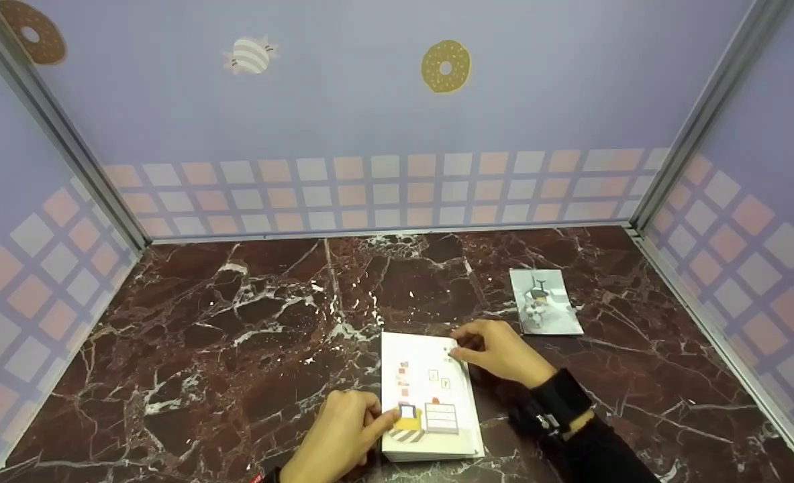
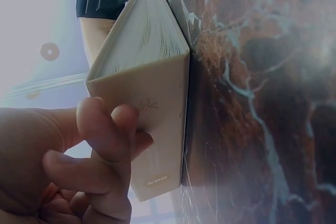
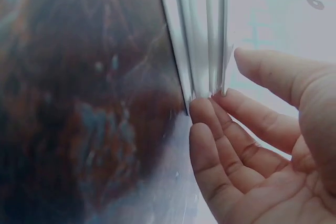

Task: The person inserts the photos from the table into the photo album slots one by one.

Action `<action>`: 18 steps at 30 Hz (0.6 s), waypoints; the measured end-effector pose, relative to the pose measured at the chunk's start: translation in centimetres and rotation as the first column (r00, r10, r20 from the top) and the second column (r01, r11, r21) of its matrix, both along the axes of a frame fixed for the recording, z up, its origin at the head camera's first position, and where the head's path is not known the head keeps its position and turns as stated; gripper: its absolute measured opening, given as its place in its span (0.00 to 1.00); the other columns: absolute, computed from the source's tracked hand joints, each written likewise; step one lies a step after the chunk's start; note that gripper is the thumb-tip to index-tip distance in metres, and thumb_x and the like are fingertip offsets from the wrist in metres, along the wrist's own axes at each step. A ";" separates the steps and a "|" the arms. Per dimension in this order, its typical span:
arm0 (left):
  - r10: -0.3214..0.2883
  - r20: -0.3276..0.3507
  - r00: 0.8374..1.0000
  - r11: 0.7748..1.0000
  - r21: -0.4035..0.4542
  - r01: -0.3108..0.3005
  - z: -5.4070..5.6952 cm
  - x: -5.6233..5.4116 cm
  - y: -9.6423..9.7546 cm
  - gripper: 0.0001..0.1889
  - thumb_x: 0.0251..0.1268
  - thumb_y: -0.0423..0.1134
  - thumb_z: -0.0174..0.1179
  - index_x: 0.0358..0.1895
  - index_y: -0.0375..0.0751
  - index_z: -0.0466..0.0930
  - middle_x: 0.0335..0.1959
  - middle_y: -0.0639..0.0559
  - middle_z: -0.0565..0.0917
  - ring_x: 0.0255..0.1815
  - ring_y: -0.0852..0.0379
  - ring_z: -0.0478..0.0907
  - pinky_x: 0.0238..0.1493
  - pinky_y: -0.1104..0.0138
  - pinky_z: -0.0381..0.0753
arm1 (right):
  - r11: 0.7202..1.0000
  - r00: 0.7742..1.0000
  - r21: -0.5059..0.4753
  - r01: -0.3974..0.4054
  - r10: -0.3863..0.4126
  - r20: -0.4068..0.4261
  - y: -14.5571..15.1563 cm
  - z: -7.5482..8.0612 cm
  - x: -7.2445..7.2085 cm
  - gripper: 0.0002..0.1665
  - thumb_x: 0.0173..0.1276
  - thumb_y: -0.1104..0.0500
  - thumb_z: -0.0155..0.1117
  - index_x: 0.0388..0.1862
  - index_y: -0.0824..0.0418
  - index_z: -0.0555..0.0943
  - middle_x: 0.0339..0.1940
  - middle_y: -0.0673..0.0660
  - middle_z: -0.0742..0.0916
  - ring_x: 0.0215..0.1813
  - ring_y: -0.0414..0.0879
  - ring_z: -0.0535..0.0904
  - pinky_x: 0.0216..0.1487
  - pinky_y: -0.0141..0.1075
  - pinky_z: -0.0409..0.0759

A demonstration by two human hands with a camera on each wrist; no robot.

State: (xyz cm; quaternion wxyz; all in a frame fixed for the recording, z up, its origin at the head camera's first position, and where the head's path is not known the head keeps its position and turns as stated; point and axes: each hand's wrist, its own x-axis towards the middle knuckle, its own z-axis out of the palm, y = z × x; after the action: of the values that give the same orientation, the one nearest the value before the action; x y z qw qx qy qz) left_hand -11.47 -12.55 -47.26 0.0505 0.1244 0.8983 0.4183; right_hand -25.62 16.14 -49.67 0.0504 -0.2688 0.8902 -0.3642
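Note:
A thick white book (image 1: 423, 382) lies on the dark marble table, its top showing a drawing of a yellow chair and a chest of drawers. The left hand (image 1: 343, 429) holds it at the left side, thumb on the top and curled fingers against the pale spine (image 2: 157, 98). At the far right corner, the right hand (image 1: 501, 349) pinches the edge, thumb at the top. In the right wrist view, fingertips touch the layered page edges (image 3: 197, 35). The pages fan apart slightly in the left wrist view.
A grey picture card or thin booklet (image 1: 546, 302) lies on the table (image 1: 202, 349) beyond the right hand. Lilac patterned panels (image 1: 343, 121) enclose the back and both sides, joined by metal corner posts (image 1: 705, 107).

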 end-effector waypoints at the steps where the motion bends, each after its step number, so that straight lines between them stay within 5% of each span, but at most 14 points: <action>1: 0.000 0.003 1.000 1.000 0.003 0.000 0.0 0.0 0.0 0.16 0.74 0.47 0.69 0.26 0.44 0.84 0.10 0.61 0.79 0.06 0.70 0.70 0.09 0.71 0.73 | 1.000 1.000 -0.001 0.004 -0.004 0.005 0.0 0.0 0.0 0.15 0.73 0.54 0.74 0.52 0.62 0.90 0.41 0.54 0.92 0.38 0.39 0.84 0.39 0.29 0.82; 18: 0.005 0.023 1.000 1.000 -0.010 -0.004 0.0 0.1 0.4 0.16 0.75 0.48 0.68 0.27 0.46 0.83 0.12 0.61 0.78 0.07 0.70 0.72 0.10 0.73 0.72 | 0.986 0.984 -0.108 0.128 -0.113 0.138 -0.5 -0.5 0.0 0.10 0.75 0.56 0.70 0.47 0.62 0.86 0.38 0.55 0.89 0.36 0.41 0.79 0.37 0.30 0.76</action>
State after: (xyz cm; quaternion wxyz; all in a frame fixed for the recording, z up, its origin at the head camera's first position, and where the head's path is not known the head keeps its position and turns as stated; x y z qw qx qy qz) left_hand -11.41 -12.15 -47.28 0.0604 0.1173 0.9001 0.4153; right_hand -25.64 15.63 -50.19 0.0708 -0.1922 0.8769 -0.4348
